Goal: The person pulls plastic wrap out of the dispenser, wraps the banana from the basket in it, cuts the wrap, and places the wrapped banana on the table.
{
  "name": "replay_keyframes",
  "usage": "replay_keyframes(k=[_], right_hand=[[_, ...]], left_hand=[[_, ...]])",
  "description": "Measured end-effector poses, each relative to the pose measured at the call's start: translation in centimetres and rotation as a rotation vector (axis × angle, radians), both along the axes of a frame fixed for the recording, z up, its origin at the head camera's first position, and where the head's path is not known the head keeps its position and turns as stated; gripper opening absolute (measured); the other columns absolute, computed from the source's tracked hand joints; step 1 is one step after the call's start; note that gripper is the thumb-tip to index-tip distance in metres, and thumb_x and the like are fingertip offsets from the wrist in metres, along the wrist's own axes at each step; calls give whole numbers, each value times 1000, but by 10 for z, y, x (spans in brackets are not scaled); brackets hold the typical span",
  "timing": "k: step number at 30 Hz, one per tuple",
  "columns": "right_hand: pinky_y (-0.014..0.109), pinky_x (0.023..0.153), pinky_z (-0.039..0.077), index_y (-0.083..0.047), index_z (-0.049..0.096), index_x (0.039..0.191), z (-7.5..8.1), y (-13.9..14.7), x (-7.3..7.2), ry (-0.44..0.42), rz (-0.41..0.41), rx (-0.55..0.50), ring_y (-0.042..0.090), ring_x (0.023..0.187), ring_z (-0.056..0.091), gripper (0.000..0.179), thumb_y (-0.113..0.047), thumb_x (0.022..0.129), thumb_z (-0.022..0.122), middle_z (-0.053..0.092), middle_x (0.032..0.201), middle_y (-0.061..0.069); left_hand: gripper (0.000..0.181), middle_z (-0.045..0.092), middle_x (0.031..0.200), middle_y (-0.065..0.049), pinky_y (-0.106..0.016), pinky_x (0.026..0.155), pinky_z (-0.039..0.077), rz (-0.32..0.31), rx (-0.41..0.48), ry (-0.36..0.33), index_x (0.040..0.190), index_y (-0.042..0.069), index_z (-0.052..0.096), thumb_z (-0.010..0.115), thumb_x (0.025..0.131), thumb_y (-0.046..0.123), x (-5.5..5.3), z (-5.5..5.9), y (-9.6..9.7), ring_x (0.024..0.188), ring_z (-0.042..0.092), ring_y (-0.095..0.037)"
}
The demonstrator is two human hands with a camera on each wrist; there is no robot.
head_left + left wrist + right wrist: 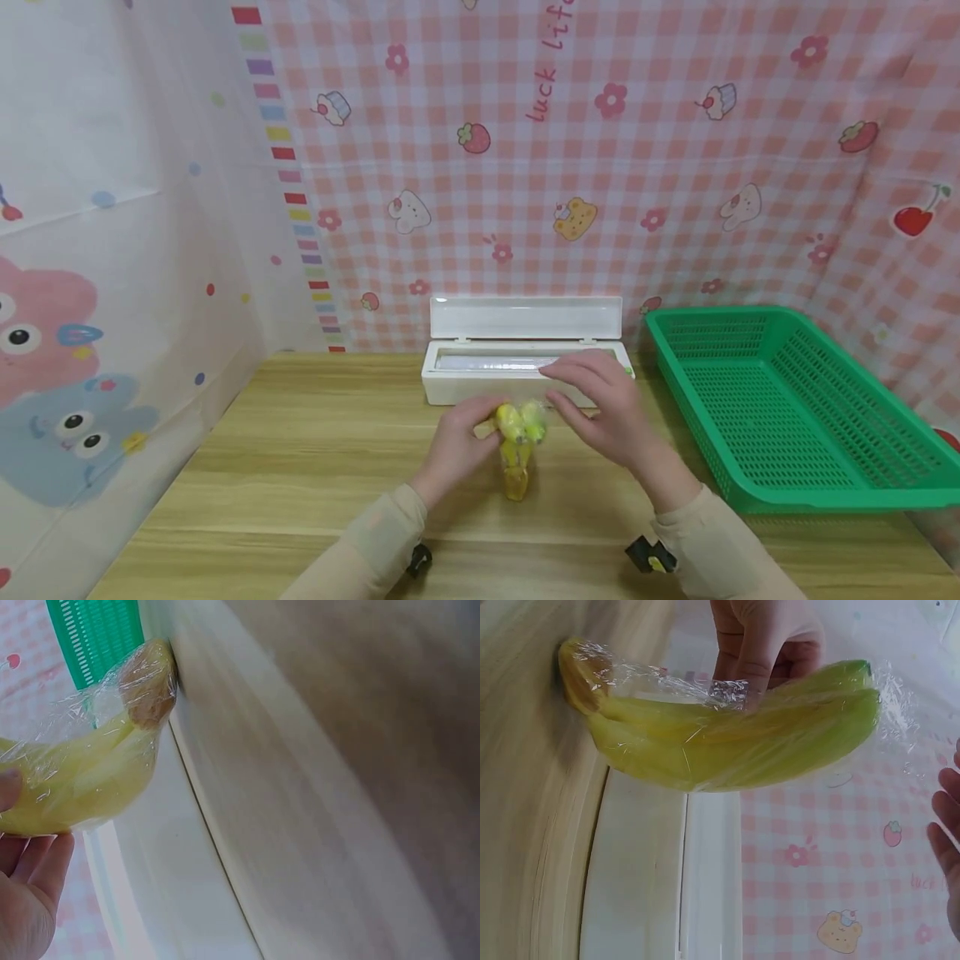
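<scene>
A small bunch of yellow-green bananas, wrapped in clear plastic film, stands upright with its brown stem end down at the tabletop. My left hand grips the bunch from the left, thumb on one side and fingers on the other, as the left wrist view also shows. Crinkled film sticks out past the green tips in the right wrist view. On the other side, my right hand is held near the tips with its fingers apart and nothing in them.
Behind the bananas stands a white box with its lid raised and a roll of clear film inside. A green plastic basket sits at the right of the wooden table. Patterned cloth hangs behind.
</scene>
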State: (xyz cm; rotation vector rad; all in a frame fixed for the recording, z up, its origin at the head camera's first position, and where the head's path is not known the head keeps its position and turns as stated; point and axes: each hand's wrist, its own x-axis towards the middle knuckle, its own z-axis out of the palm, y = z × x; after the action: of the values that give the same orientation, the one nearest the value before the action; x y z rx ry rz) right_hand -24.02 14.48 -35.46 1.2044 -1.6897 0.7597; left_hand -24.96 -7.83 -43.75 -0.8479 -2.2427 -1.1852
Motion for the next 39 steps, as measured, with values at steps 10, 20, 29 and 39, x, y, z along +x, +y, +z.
replay_keyframes(k=[10,20,29,39], right_hand=[[36,68,57,-5,76,97,-6,-6,25,222,-16,112,23,78,67,20,-18,98,62,72,90,5],[32,75,59,-4,76,105,-18,-16,28,170,-74,230,22,86,67,19,-15,95,65,71,97,6],[28,80,57,-4,75,108,-28,-19,25,66,-121,316,21,90,65,31,-9,78,80,70,100,5],[28,80,57,-6,75,109,-33,-19,26,-18,-151,317,21,95,63,32,-11,78,82,70,102,5]], left_hand=[[38,71,111,-14,-34,90,56,0,-3,-21,113,0,70,80,76,-6,-2,4,-1,102,68,-27],[38,72,110,-12,-38,91,55,10,-26,20,112,1,71,82,76,-2,-4,2,-2,102,68,-27],[35,72,111,-12,-40,93,54,-5,-27,-12,113,3,72,79,79,-2,-2,3,-2,104,67,-27],[34,71,113,-13,-36,92,55,-9,-9,-38,112,6,72,78,80,-4,0,3,-1,105,67,-26]])
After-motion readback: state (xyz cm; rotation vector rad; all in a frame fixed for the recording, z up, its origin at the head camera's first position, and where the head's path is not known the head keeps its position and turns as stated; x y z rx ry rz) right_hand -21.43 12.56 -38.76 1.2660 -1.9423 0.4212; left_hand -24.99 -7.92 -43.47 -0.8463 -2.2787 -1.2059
